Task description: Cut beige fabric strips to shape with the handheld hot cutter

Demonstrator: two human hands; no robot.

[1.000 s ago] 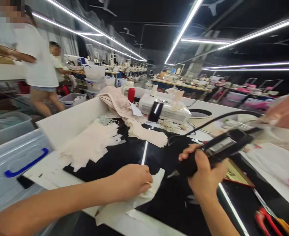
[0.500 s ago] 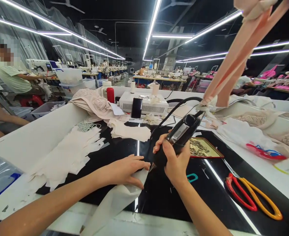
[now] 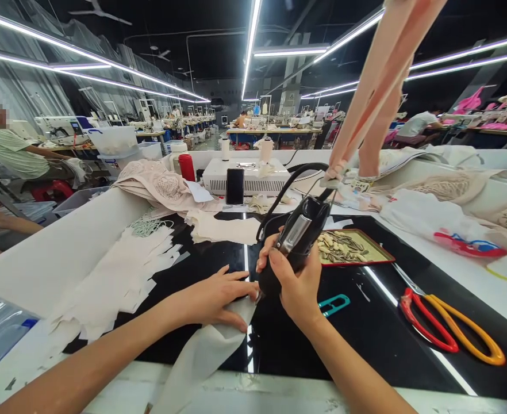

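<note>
My left hand (image 3: pixel 219 296) lies with fingers spread on a pale strip of fabric (image 3: pixel 206 351), which drapes over the table's front edge. Close to its fingertips, my right hand (image 3: pixel 299 287) is wrapped round a black corded hand-held power tool (image 3: pixel 303 227) with a silver plate on its side. The tool tilts, its lower end at the fabric's edge; that working end is mostly hidden behind my hands. Peach-coloured straps (image 3: pixel 372 98) stretch from above down to the tool's upper end. Beside my right wrist lies a teal thread snipper (image 3: pixel 334 305).
Scissors (image 3: pixel 447 322) with red and orange handles lie right, below a tray (image 3: pixel 380 259) of seeds. Stacked fabric pieces (image 3: pixel 119 276) are left, more fabric (image 3: pixel 225 227) ahead. A phone (image 3: pixel 235 187) leans on a white vented box (image 3: pixel 271 181). A seated person (image 3: pixel 16 152) is left.
The view has shifted slightly right. The tool and my right hand are a little left and more upright, uncovering more of the seed tray and snipper. My left hand stays on the fabric.
</note>
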